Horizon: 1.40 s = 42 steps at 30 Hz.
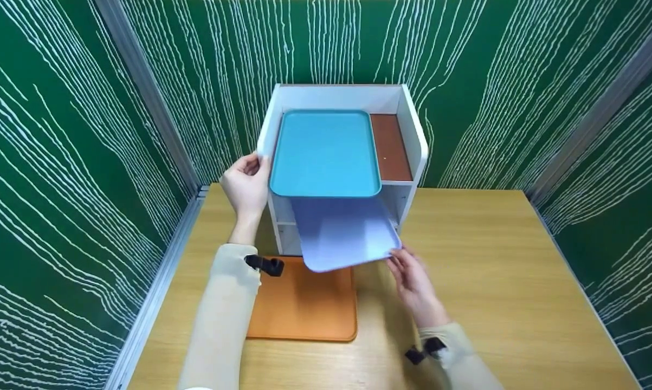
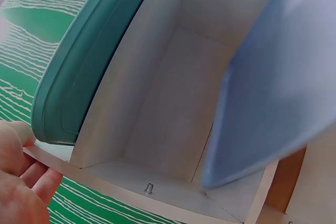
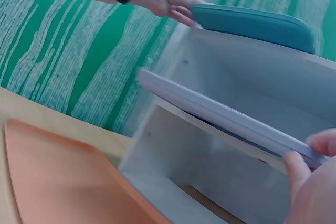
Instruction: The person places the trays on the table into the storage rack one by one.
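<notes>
Left hand (image 1: pixel 247 184) grips shelf (image 1: pixel 339 97); right hand (image 1: pixel 415 279) pinches purple tray (image 1: pixel 347 235) one-cornered, so side farthest from that hand could dip.

I have a light wood-grain counter (image 1: pixel 521 281) below the right fingers (image 1: pixel 407 259), spreading well out to their right. Beyond the left fingers (image 1: pixel 243 162) I see a green back wall (image 1: pixel 466 103) with wavy white lines. A left wall (image 1: pixel 44 189) and a right wall (image 1: pixel 629 222), patterned alike, stand well apart from the fingers. Behind them, a grey left post (image 1: pixel 147 81) and right post (image 1: pixel 598 111) mark the corners; left of them, a grey rail (image 1: pixel 155 292) edges the counter.
</notes>
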Available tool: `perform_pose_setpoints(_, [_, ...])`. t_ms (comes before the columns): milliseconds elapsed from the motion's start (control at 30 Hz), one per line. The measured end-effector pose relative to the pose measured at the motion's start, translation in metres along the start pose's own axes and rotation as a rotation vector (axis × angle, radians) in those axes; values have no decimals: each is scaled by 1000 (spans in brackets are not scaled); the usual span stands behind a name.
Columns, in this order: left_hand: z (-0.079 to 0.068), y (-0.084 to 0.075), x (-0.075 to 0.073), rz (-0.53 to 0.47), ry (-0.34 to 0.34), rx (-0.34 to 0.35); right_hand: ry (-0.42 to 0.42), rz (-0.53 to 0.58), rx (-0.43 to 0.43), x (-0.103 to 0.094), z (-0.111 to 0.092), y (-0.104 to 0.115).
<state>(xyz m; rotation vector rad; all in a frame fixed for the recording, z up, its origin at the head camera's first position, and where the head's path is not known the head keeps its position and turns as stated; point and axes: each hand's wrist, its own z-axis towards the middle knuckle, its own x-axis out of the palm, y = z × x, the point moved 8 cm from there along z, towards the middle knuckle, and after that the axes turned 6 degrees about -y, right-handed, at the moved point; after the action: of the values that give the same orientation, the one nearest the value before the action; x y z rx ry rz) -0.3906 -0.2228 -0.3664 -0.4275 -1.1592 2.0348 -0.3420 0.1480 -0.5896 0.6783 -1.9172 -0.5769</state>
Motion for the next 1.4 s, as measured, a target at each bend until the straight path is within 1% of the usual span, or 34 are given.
perform_pose_setpoints(133, [0,2,1,-14,9,-17,-32,59,-60,18,5,-15])
perform_pose_setpoints(200, [0,2,1,-19,11,-20,-50,86,-71,25,7,-22])
perform_pose_setpoints(300, [0,0,1,-13,3,-6,-63,125,-74,35,11,-32])
perform_pose_setpoints(433, [1,-1,0,0,-9,9,-50,147,-79,46,15,-41])
perform_pose_setpoints(500, [1,-2,0,-1,-12,9,-43,137,-88,50,15,-43])
perform_pose_setpoints(800, [0,1,0,-6,-4,-2,-31,120,-104,59,21,-45])
perform_pose_setpoints(1033, [0,0,1,-14,0,-20,-8,149,-108,66,26,-47])
perform_pose_setpoints(1133, [0,0,2,-14,4,-19,2,143,-112,67,27,-47])
perform_pose_setpoints(1200, [-1,0,2,-14,7,-20,24,95,-124,67,27,-45])
perform_pose_setpoints(1267, [-1,0,1,-15,9,-11,53,3,-145,66,26,-40])
perform_pose_setpoints(1333, [0,0,1,-14,9,-7,91,-141,-176,64,24,-31])
perform_pose_setpoints(1400, [0,0,-1,-16,8,-4,129,-317,-209,62,20,-16])
